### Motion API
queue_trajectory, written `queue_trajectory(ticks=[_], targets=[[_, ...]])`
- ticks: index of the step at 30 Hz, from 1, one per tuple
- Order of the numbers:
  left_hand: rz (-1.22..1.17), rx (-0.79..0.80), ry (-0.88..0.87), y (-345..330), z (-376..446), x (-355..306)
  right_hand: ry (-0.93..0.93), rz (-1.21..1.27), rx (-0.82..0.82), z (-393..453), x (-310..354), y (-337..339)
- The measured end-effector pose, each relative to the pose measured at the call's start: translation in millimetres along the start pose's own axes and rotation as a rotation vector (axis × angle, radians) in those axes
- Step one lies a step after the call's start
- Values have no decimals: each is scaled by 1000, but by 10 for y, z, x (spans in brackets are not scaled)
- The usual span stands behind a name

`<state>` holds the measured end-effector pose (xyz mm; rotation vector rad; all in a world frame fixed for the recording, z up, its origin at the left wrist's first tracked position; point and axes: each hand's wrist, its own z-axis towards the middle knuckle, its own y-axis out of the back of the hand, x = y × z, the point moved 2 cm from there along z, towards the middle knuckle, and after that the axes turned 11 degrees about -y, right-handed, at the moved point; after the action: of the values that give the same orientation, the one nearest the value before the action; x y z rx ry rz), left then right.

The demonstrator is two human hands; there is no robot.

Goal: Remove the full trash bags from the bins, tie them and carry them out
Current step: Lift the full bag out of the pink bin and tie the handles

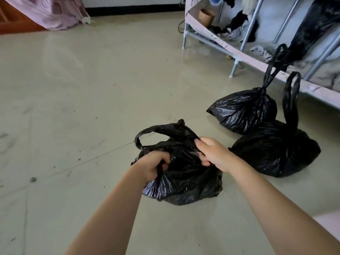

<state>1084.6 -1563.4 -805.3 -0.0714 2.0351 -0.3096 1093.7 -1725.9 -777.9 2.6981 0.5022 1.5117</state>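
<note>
A black trash bag (185,179) sits on the pale tiled floor in front of me, its top gathered and one handle loop (147,134) arching to the left. My left hand (153,166) grips a bunched part of the bag's left rim. My right hand (213,153) grips the plastic at the right side of the bag's mouth. To the right stand two more black bags, one nearer (276,150) and one farther (244,109), both knotted at the neck with handle loops sticking up.
A metal-framed rack (237,52) with a fabric cover, clothes and shoes runs along the right. A wooden piece draped with pink cloth (49,13) is at the far left. Open tiled floor (82,80) stretches left and ahead.
</note>
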Motion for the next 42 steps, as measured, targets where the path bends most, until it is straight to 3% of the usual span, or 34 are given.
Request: queue_trajectory(ticks=[3, 6, 12, 17, 20, 23, 26, 28, 31, 34, 39, 42], targets=[[54, 211, -23, -66, -85, -29, 72, -154, -100, -31, -5, -6], [-21, 200, -65, -117, -76, -67, 228, -505, -194, -82, 19, -28], [-149, 110, -51, -176, -5, -132, 166, -867, 32, -181, 43, -96], [-383, 124, -128, -167, 1, -121, -31, -715, 240, -232, 19, -21], [-416, 162, -161, -173, -20, -116, -78, -603, 202, -199, -20, 65], [-210, 264, -114, -167, -67, -98, -109, -478, 115, -147, -61, 154], [191, 427, -129, -186, -129, -100, -165, -465, 36, -121, -93, 197], [466, 453, -192, -226, -141, -113, -147, -474, -60, -110, -65, 185], [706, 354, -340, -269, -122, -153, -68, -428, -170, -119, 15, 173], [659, 136, -464, -236, -68, -201, -27, -442, -101, -180, 80, 171], [424, -209, -576, -244, -42, -237, -84, -503, 37, -249, 107, 154], [71, -173, -592, -264, -46, -271, -91, -371, 72, -251, 124, 206]])
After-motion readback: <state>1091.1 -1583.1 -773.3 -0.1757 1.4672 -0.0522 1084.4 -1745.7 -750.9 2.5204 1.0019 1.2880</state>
